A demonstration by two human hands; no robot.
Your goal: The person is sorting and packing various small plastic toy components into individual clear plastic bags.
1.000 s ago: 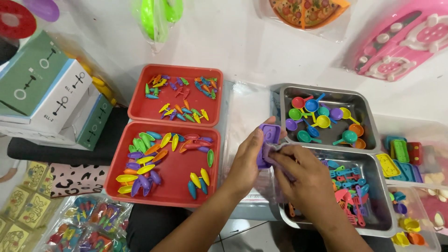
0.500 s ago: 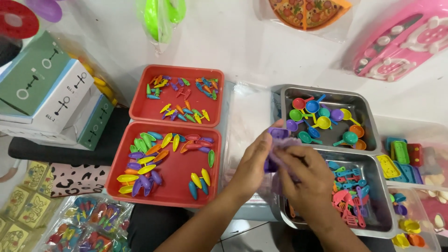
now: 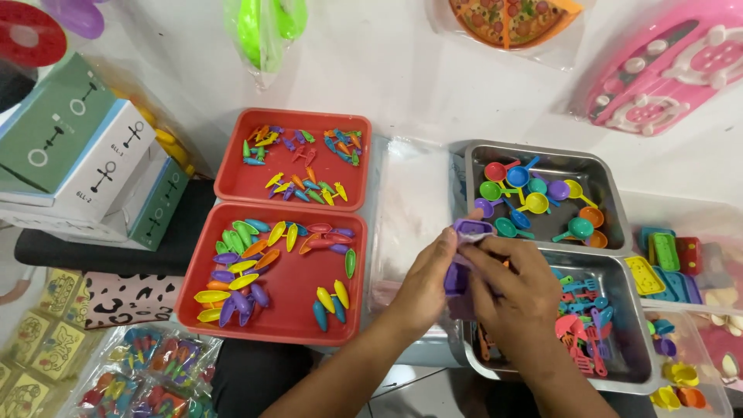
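Both hands, left hand [image 3: 427, 280] and right hand [image 3: 520, 298], grip purple toy [image 3: 463, 251] between them.

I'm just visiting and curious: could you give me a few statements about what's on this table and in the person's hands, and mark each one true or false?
1. Both hands, left hand and right hand, hold a purple toy piece. True.
2. The two red trays are stacked on each other. False: they lie side by side, touching.
3. The upper metal tray holds small coloured toy pans. True.
4. The toy pizza lies in a red tray. False: it lies on the white table, at the top edge.
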